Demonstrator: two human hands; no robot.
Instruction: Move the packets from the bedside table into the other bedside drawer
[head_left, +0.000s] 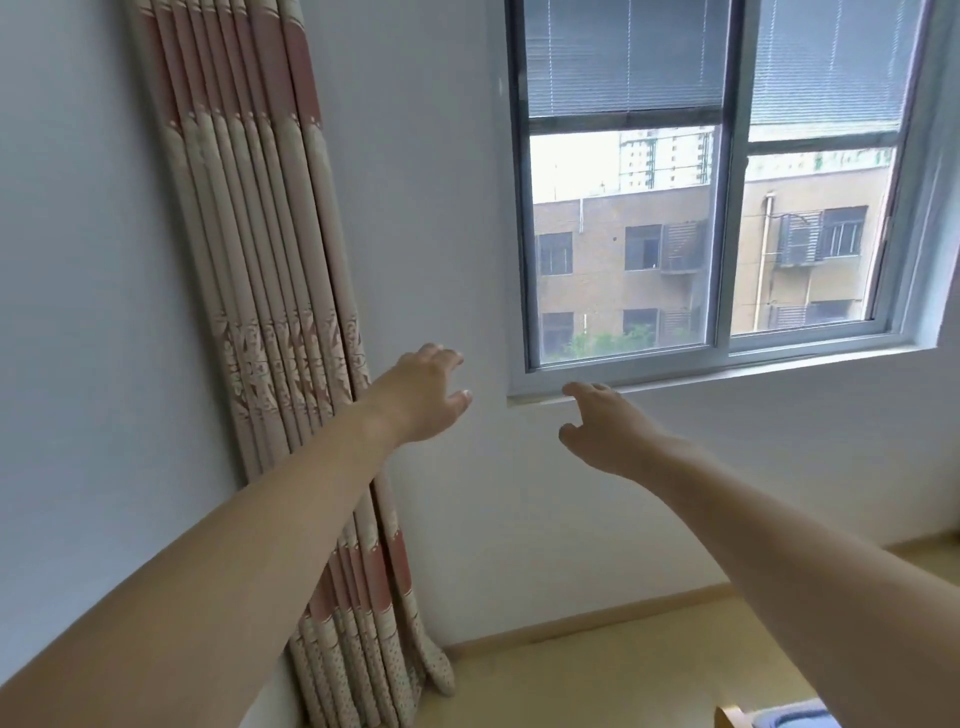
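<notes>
Both my arms stretch out in front of me toward a white wall. My left hand hovers in the air with relaxed fingers and holds nothing. My right hand hangs just below the window sill, fingers loosely extended, also holding nothing. No packets, bedside table or drawer appear in this view.
A gathered cream and pink curtain hangs in the corner at the left. A sliding window with half-lowered blinds fills the upper right, over a sill. Wooden floor lies below. A piece of furniture's corner shows at the bottom right.
</notes>
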